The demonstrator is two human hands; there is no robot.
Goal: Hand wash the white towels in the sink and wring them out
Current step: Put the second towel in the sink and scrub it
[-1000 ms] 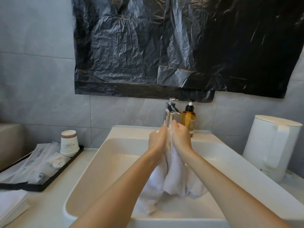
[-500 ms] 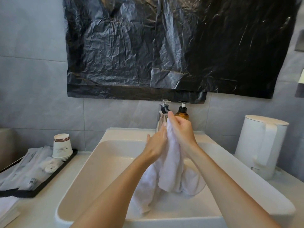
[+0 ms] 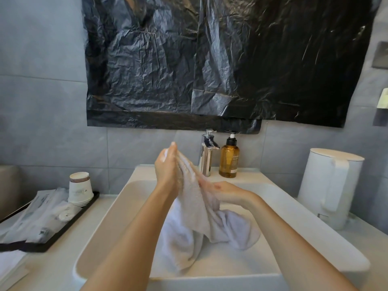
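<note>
A wet white towel point(image 3: 195, 208) hangs between my two hands above the white rectangular sink point(image 3: 117, 208), its lower folds drooping into the basin. My left hand point(image 3: 167, 171) is raised, fingers up, pressed flat against the towel's left side. My right hand point(image 3: 222, 190) lies lower and flatter, palm against the towel's right side. The cloth is squeezed between both palms. A chrome faucet point(image 3: 207, 154) stands at the back of the sink, just beyond my hands.
An amber pump bottle point(image 3: 229, 160) stands right of the faucet. A white kettle point(image 3: 329, 185) sits on the right counter. On the left, a black tray point(image 3: 63, 229) holds paper cups point(image 3: 80, 189) and wrapped packets. Black plastic sheeting point(image 3: 210, 59) covers the wall above.
My left hand has risen above the right and my right hand has slid down and flattened, rubbing the towel between them. The view has tilted a little.
</note>
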